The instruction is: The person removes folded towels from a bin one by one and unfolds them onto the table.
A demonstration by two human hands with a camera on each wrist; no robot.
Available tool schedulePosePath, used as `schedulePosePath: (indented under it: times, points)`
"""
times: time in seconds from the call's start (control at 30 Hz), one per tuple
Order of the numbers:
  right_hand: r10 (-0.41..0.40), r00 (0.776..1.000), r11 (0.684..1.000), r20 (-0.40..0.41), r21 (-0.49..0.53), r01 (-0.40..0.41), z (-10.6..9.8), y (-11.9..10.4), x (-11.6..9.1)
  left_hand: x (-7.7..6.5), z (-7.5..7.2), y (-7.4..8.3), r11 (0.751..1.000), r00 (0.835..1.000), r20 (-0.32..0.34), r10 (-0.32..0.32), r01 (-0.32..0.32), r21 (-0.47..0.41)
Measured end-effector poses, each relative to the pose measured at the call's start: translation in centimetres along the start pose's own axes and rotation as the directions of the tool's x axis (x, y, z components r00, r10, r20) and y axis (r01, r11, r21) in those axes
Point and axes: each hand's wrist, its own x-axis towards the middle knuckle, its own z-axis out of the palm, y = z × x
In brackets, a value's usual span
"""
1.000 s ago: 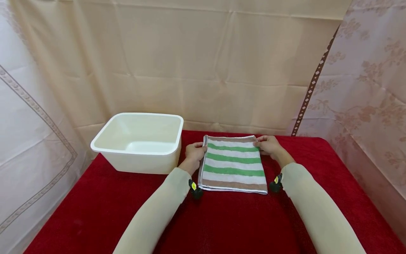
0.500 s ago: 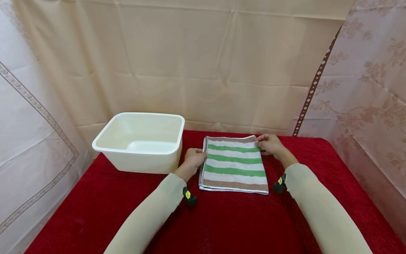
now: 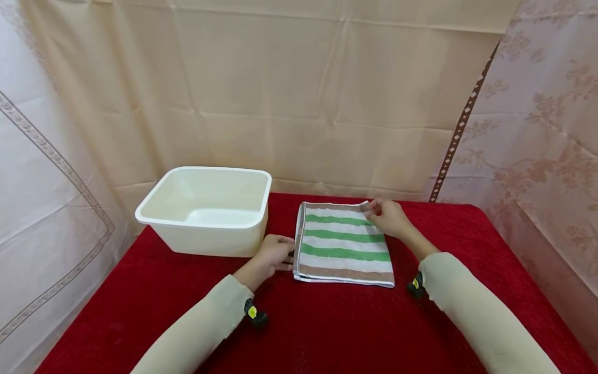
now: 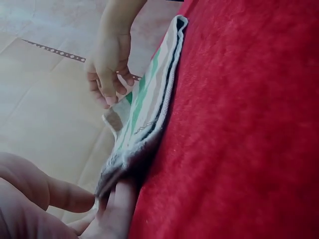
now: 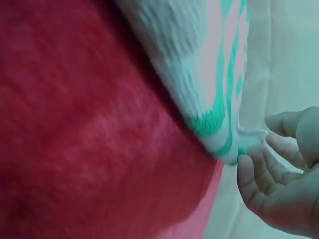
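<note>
A folded towel (image 3: 343,241) with green, white and brown stripes lies on the red cloth in the head view. At its left edge is my left hand (image 3: 273,255), fingers spread apart; in the left wrist view its fingers (image 4: 117,206) reach under the towel's edge, with another fingertip at the border. My right hand (image 3: 390,218) is over the far right corner, which stands slightly raised. In the right wrist view its thumb (image 5: 281,122) is apart from the fingers, and the fingertips are right at that corner.
A cream plastic basin (image 3: 233,236) stands left of the towel, close to my left hand. Red plush cloth (image 3: 327,327) covers the table. Beige curtain (image 3: 303,104) hangs behind the table's far edge, and patterned fabric (image 3: 551,114) hangs at the right.
My left hand has let go of the towel's left edge and moved down along it, its fingers now spread. My right hand has shifted slightly left, the far right corner moving inward with it.
</note>
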Motion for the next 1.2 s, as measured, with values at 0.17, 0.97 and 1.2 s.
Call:
schedulePosePath:
  times: [0.17, 0.97, 1.2]
  points:
    - [-0.009, 1.000, 0.998, 0.001, -0.056, 0.009, 0.8, -2.5, -1.0, -0.7, -0.7, -0.3, 1.000, 0.998, 0.058, -0.010, 0.011, -0.025]
    - [-0.342, 0.897, 0.938, 0.279, 0.056, 0.341, 6.6, -11.2, -6.6, -2.1, -1.3, -0.6, 0.991, 0.982, 0.181, -0.046, 0.069, -0.118]
    - [-0.412, 0.860, 0.906, 0.302, 0.033, 0.422, 7.5, -12.5, -7.6, -2.3, -1.5, -0.7, 0.992, 0.976, 0.216, -0.036, 0.060, -0.109]
